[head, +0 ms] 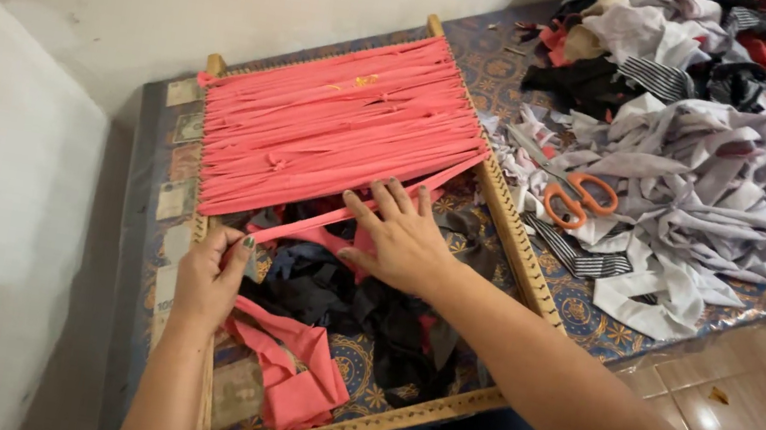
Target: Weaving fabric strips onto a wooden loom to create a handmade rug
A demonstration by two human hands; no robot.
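Left hand point(210, 278) pinches one stretchy coral fabric strip point(321, 221) at the square wooden loom frame's point(512, 234) left rail, right hand point(400, 238) spread flat on it mid-frame, one orange-handled scissors point(573, 198) right of frame.

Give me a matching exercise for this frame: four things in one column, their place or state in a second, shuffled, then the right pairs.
1. scissors
2. left hand
3. right hand
4. wooden frame

A. pinching a pink strip at the frame's left rail
B. lying on the pile of grey and white scraps
C. strung with pink strips across its far half
D. spread flat, fingers at the edge of the pink strips

Pairs: 1-B, 2-A, 3-D, 4-C
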